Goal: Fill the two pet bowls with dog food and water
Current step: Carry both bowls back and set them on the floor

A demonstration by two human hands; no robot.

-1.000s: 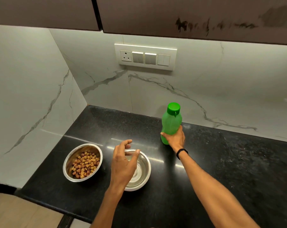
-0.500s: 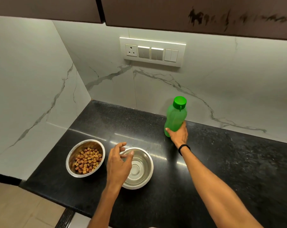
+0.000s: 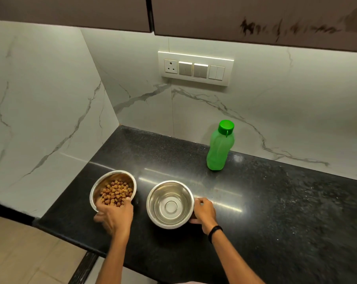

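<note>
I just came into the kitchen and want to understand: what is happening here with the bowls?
A person stands at the black counter with one hand on each steel bowl. The left hand, somewhat blurred, grips the near rim of the bowl with dog food. The right hand holds the side of the second bowl; whether it contains water is hard to tell. The green bottle stands capped near the wall, untouched.
</note>
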